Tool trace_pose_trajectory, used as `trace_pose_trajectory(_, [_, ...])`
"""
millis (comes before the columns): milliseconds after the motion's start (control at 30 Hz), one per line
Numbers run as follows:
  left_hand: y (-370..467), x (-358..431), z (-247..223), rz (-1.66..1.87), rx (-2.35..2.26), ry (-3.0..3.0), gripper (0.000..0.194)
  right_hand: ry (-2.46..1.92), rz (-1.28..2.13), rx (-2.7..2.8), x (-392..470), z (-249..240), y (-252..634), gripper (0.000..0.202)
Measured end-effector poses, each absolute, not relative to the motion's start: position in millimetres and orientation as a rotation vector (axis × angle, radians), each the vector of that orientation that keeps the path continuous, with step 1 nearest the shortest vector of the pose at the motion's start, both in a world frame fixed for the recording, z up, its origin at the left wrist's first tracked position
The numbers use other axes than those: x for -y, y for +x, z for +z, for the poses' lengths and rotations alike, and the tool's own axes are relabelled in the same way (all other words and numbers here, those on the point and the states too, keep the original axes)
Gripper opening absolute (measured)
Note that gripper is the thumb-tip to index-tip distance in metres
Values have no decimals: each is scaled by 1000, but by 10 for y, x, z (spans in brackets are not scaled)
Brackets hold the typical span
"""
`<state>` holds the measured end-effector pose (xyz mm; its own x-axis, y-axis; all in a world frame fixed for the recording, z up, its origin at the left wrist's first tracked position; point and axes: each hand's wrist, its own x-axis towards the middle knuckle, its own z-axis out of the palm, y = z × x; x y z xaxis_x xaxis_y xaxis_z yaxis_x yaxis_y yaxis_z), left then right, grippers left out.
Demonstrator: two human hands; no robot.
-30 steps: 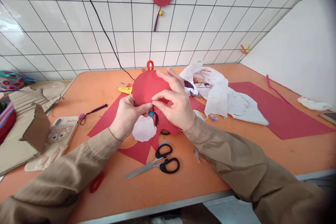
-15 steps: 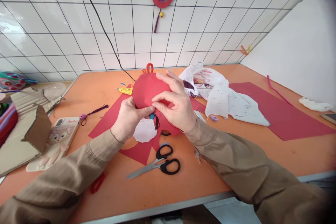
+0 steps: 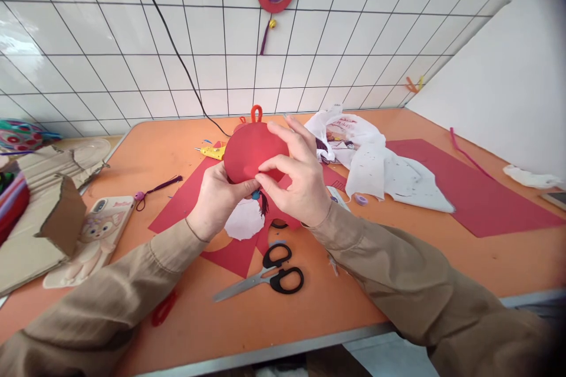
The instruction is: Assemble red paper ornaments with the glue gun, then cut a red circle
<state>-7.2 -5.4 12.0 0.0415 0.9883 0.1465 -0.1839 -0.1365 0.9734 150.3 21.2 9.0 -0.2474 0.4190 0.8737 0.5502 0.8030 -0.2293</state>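
Left hand (image 3: 216, 197) and right hand (image 3: 303, 182) pinch the disc (image 3: 246, 152) at its lower edge, above the tassel (image 3: 264, 204); light, even pressure there should keep it unbent.

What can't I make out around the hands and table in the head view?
All in the head view:
Back of the red disc: faces away, hidden by its front.
Whole blue bead: partly covered by the left hand.
Anything pinched by the right hand: its fingers block it.
White bag contents: mostly hidden by its folds.
Flat dark object: cut off by the right edge.
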Motion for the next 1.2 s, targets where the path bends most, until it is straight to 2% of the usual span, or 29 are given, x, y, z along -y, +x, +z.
trace_pose_trajectory(133, [-80,50,114,1332,-993,1211,19,-756,-101,1887,-208,92,1515,13])
trace_pose_trajectory(300, [-90,33,102,1344,-1009,1245,19,-731,-129,1898,-227,82,1514,5])
trace_pose_trajectory(467, [-92,34,95,1316,-1031,1272,18,-708,-170,1889,-227,86,1499,17])
trace_pose_trajectory(900, [-118,9,89,1315,-876,1151,25,-712,-69,1901,-211,119,1545,12])
trace_pose_trajectory(1200, [-91,47,105,1281,-856,1158,22,-743,74,1875,-226,76,1526,11])
